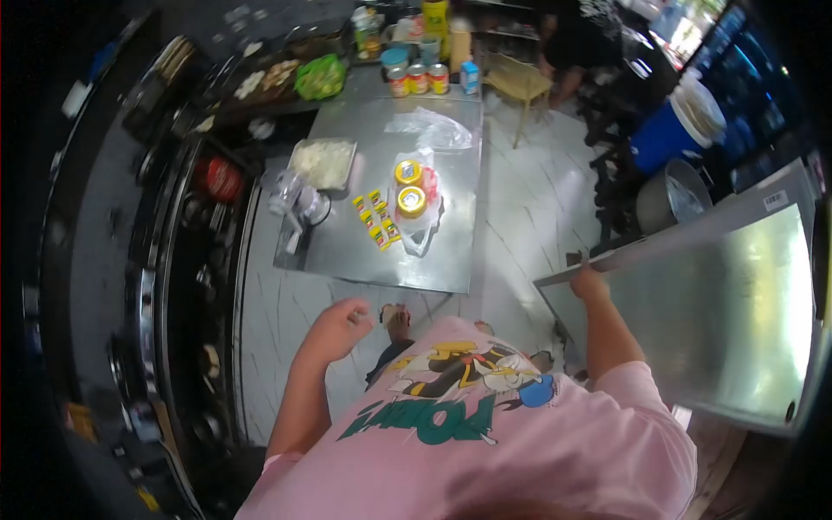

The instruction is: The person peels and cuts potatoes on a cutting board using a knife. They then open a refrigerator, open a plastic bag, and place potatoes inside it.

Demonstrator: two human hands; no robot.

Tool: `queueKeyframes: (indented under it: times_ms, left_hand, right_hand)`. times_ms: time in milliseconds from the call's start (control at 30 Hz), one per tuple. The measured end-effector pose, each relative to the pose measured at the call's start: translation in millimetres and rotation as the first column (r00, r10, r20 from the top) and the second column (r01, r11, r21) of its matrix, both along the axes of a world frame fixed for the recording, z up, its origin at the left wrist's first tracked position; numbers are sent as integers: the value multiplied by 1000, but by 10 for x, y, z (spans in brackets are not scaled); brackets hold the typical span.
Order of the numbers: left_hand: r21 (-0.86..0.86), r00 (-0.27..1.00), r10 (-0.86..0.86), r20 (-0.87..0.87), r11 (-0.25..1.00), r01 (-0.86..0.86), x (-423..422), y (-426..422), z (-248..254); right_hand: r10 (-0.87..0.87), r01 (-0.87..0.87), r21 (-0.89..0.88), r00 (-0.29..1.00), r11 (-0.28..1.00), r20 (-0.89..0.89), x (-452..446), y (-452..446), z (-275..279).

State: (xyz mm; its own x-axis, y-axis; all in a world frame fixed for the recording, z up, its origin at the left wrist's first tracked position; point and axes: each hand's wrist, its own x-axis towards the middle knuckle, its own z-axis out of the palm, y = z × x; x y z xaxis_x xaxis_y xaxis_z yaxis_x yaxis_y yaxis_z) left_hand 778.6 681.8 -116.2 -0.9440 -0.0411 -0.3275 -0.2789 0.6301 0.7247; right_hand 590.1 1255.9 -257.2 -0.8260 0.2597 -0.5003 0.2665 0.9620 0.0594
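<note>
My left hand (344, 328) hovers above the floor, in front of the steel table (390, 276), its fingers curled loosely with nothing visible in them. Out to the right, my right hand (589, 281) grips the edge of a large stainless steel door-like panel (693, 312). On the table, two yellow-lidded jars (411, 202) stand on a plastic bag. Yellow sachets (374, 221) lie left of the jars. A clear-bodied appliance (302, 201), perhaps a blender or food processor, is at the table's left edge, near a metal tray (349, 178) of pale chopped food.
Cans (419, 80) and a blue carton (470, 78) line the table's far end, near a green bag (320, 78). A wooden stool (518, 84), a person (585, 39), a blue drum (667, 139) and a big pot (663, 206) occupy the far right. Dark shelving (186, 286) runs along the left.
</note>
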Motion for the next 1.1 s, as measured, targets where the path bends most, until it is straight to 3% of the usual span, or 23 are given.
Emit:
queueKeyframes:
  times_ms: [67, 133, 200, 267, 300, 333, 400, 433, 467, 500, 533, 567, 633, 767, 833, 967, 1000, 1067, 1100]
  left_hand:
    - [-88, 993, 39, 110, 996, -29, 424, 19, -414]
    - [-190, 924, 95, 371, 981, -24, 948, -102, -839]
    - [-281, 870, 178, 459, 958, -47, 1556, -208, -1317]
    - [-282, 770, 270, 579, 952, -121, 2167, -301, -1775]
    - [-189, 761, 157, 629, 981, -47, 2469, -397, -1950]
    - [-89, 745, 38, 666, 996, 29, 2677, -403, -2042]
    - [-66, 657, 134, 742, 990, -127, 2880, -239, -1864]
    - [-59, 616, 179, 767, 976, -210, 2950, -199, -1830]
    - [-53, 579, 221, 785, 955, -293, 2948, -173, -1811]
    - [-51, 543, 262, 798, 927, -372, 2897, -143, -1780]
    - [-49, 514, 297, 805, 896, -441, 2796, -125, -1749]
    - [-50, 495, 329, 804, 868, -495, 2659, -122, -1718]
    - [-43, 504, 383, 774, 826, -562, 2348, -199, -1697]
    - [-4, 613, 457, 645, 803, -596, 1680, -467, -1683]
    - [24, 671, 509, 540, 787, -616, 1456, -609, -1714]
    - [31, 765, 512, 391, 823, -567, 1195, -762, -1508]
    - [40, 779, 494, 386, 835, -549, 1191, -794, -1525]
    - [62, 733, 545, 407, 784, -618, 1356, -886, -1655]
    - [53, 719, 543, 433, 781, -622, 1432, -913, -1696]
  right_hand:
    - [23, -21, 64, 999, 998, -28, -224, 284, 25]
    - [94, -93, 108, 996, 990, -6, -455, 604, -53]
    - [268, -279, 173, 960, 945, 83, -736, 969, -197]
    - [542, -580, 229, 814, 782, 209, -1013, 1400, -346]
    - [612, -643, 229, 766, 731, 197, -1077, 1618, -391]
    - [593, -599, 214, 799, 772, 98, -1115, 1828, -370]
    - [475, -459, 123, 859, 880, -192, -1138, 2245, -320]
    - [444, -423, 137, 871, 896, -210, -1054, 2264, -77]
    - [96, -118, -47, 938, 992, -334, -920, 2241, 275]
    - [-274, 179, -261, 877, 949, -395, -793, 2232, 617]
    - [-259, 148, -260, 843, 954, -472, -711, 2379, 747]
    - [-149, 87, -150, 867, 985, -475, -718, 2724, 611]
    - [-312, 253, -183, 800, 950, -513, -495, 2735, 971]
    - [-460, 415, -210, 719, 885, -521, -152, 2826, 1381]
    - [-522, 568, -180, 526, 803, -672, -7, 2988, 1328]
    - [-560, 499, -307, 505, 810, -657, 39, 3253, 1160]
    - [-572, 533, -313, 437, 786, -694, -107, 3305, 984]
    - [-575, 598, -169, 595, 784, -562, -396, 2950, 1068]
    - [-58, 67, 79, 992, 995, -108, -689, 3038, 1100]
